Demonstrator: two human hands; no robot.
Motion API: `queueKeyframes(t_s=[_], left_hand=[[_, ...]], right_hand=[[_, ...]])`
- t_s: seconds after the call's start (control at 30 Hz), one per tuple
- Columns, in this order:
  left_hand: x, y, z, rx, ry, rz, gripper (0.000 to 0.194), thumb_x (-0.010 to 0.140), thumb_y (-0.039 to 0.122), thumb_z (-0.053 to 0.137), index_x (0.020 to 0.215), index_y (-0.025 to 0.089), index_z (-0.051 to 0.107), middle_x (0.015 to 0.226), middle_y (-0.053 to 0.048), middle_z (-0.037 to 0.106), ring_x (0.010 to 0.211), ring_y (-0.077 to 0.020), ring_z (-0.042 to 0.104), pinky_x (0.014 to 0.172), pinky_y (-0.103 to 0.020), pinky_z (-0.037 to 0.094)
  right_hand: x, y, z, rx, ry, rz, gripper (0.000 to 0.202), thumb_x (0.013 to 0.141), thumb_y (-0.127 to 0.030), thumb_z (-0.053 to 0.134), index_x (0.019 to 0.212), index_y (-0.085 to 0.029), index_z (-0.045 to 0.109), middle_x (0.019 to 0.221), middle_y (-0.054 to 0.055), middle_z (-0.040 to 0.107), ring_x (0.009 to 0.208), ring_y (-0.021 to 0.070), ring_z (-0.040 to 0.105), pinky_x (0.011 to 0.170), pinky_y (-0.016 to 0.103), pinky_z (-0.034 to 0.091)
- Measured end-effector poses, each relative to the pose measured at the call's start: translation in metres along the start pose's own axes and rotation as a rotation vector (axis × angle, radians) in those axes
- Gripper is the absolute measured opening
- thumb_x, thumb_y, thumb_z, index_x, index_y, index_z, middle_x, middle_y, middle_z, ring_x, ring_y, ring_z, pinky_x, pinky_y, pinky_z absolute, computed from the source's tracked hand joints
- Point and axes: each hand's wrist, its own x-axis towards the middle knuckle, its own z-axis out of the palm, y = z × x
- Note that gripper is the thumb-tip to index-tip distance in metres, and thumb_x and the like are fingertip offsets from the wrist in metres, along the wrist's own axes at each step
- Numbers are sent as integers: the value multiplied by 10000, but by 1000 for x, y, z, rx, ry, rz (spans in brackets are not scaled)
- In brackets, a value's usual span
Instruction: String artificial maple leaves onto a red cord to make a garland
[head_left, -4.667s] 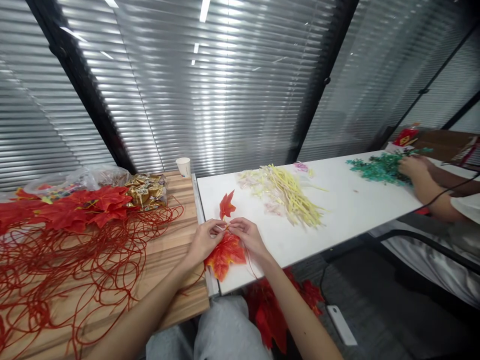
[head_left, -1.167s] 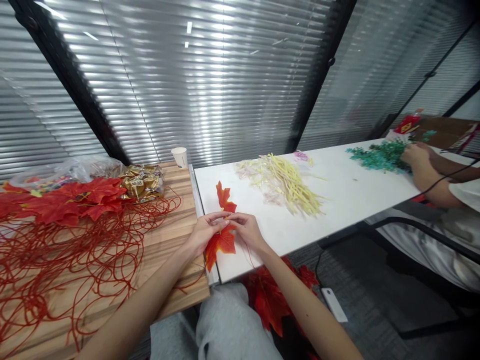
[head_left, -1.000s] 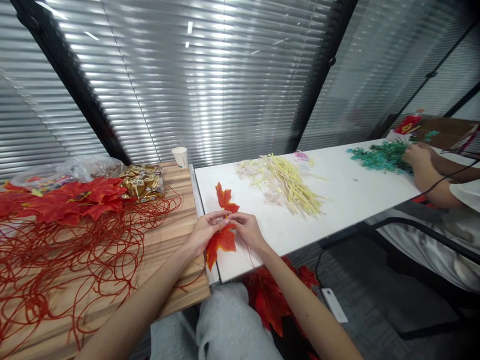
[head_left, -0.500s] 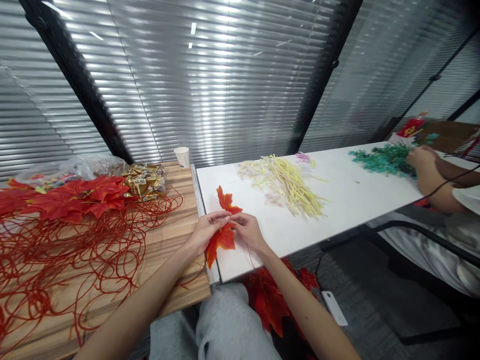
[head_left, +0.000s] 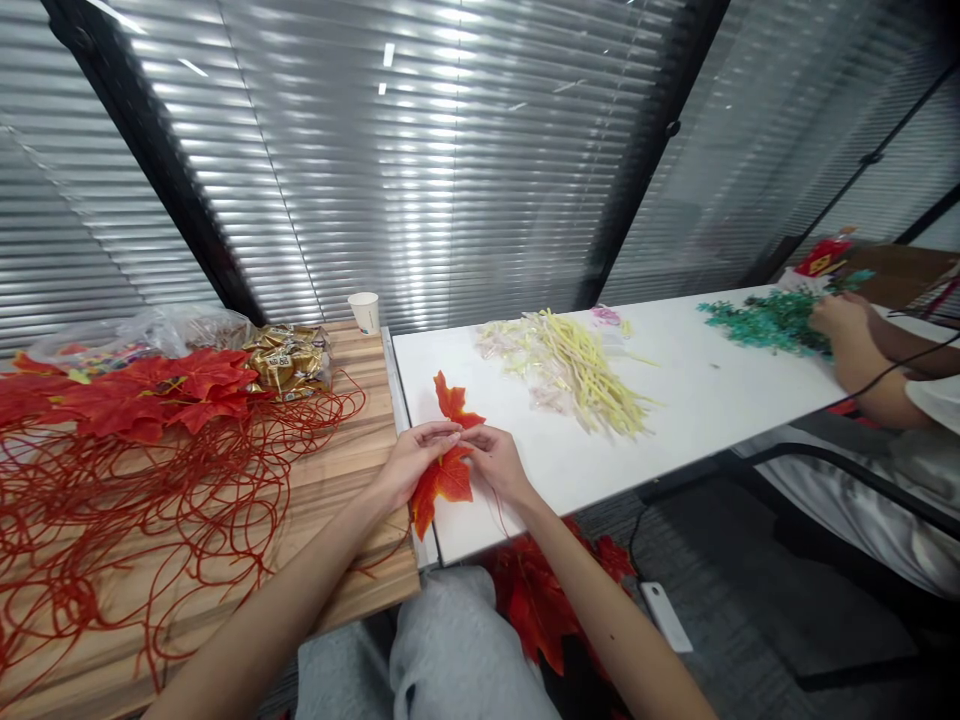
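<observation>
My left hand [head_left: 411,464] and my right hand [head_left: 496,463] meet fingertip to fingertip over the near edge of the white table [head_left: 697,400]. Between them they pinch an orange-red maple leaf [head_left: 444,482] at its stem. A second red leaf [head_left: 452,399] sticks up just beyond the fingers. A thin red string [head_left: 498,512] trails down from my right hand. Whether the two leaves are joined is hidden by my fingers.
A tangle of red cord [head_left: 135,510] and a heap of red leaves [head_left: 142,390] cover the wooden table [head_left: 360,570] at left, with gold wrapped sweets [head_left: 289,366] and a paper cup [head_left: 365,311]. Yellow strands [head_left: 577,375] lie mid-table. Another person's hands [head_left: 844,320] work on green sprigs [head_left: 757,322].
My hands stay pinched on the leaf. The lower leaf has turned and drawn in since the earliest frame; the upper leaf has tilted slightly. The view has shifted a little.
</observation>
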Motion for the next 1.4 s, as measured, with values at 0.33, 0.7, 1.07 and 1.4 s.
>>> queueKeyframes(t_s=[0.33, 0.7, 1.07, 1.4], left_hand=[[0, 1, 1, 26, -1, 4, 298, 579, 242, 746, 841, 129, 661, 891, -72, 659, 829, -168, 591, 825, -308, 432], [0, 1, 1, 111, 9, 25, 292, 607, 258, 722, 861, 130, 652, 928, -80, 648, 872, -176, 576, 834, -296, 426], [2, -3, -2, 157, -17, 40, 280, 646, 264, 685, 892, 137, 639, 956, -78, 639, 891, -182, 571, 839, -299, 425], [1, -2, -1, 214, -32, 62, 270, 651, 313, 679, 867, 154, 655, 937, -75, 650, 892, -192, 574, 841, -305, 413]], right_hand=[[1, 1, -1, 18, -5, 3, 70, 669, -233, 629, 698, -173, 650, 716, 27, 665, 680, 154, 608, 661, 266, 469], [1, 3, -2, 19, -28, 0, 77, 678, -240, 615, 715, -180, 646, 739, 33, 665, 697, 162, 615, 676, 274, 475], [0, 3, -3, -6, -41, 15, 85, 684, -232, 603, 729, -175, 646, 745, 40, 658, 692, 166, 613, 679, 281, 478], [0, 5, -4, -23, -50, -1, 92, 682, -231, 594, 746, -180, 636, 740, 33, 653, 685, 163, 607, 681, 286, 481]])
